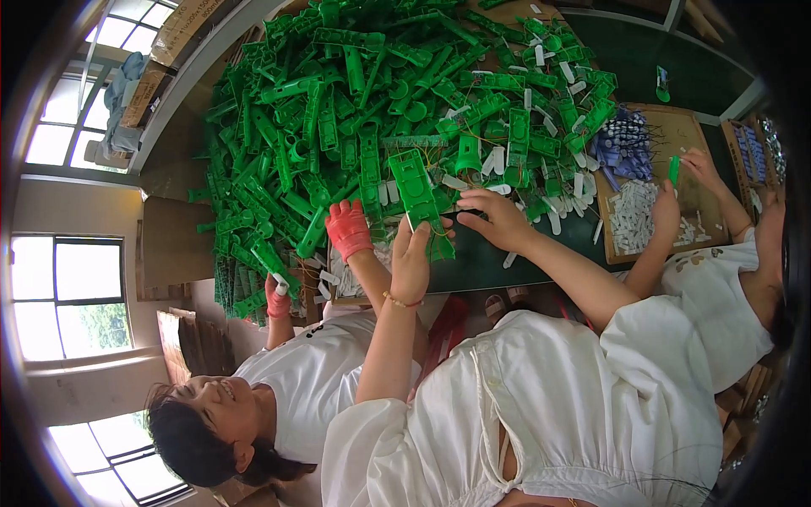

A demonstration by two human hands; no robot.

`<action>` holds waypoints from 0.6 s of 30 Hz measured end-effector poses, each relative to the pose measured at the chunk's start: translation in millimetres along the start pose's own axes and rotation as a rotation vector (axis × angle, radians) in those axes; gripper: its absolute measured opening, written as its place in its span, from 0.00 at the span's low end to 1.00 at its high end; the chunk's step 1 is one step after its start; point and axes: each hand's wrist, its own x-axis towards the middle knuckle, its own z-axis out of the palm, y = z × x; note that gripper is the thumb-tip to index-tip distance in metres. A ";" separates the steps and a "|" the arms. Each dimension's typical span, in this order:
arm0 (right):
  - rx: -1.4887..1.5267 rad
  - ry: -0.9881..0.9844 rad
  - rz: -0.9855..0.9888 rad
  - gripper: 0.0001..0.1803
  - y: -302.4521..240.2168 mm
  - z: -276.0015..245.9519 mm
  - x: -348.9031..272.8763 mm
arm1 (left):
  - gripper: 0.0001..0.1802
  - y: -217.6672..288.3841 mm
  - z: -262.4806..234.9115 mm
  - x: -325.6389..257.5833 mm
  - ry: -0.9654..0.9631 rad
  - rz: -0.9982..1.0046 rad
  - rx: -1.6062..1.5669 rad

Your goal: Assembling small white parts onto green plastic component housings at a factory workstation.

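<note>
My left hand [411, 258] grips a long green plastic casing [412, 182] by its near end, thumb on top. The casing is tilted up over the heap and shows a round recess and slots in its face. To its right, my right hand [494, 220] is open with its fingers apart, holding nothing that I can see. A large heap of green plastic casings [317, 127] lies just beyond both hands. Thin wires and small white plastic pieces [494, 160] are mixed into its right part.
On my left a co-worker in red gloves [348, 230] handles green parts. Another co-worker's hand [667, 207] on the right holds a small green piece. Beside that hand, a cardboard tray [621, 249] bears white pieces and a bundle of purple parts [623, 148]. The dark green tabletop [481, 269] shows nearer me.
</note>
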 end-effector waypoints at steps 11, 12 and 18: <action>0.734 -0.412 0.104 0.17 -69.7 -60.8 11.3 | 0.17 28.5 18.6 -16.7 -0.206 0.174 0.110; 0.735 -0.411 0.102 0.17 -76.6 -60.9 9.3 | 0.17 29.3 20.2 -16.4 -0.203 0.228 0.163; 0.634 -0.089 0.125 0.17 -107.6 -62.7 -8.6 | 0.19 44.0 29.0 -21.7 -0.155 0.415 0.544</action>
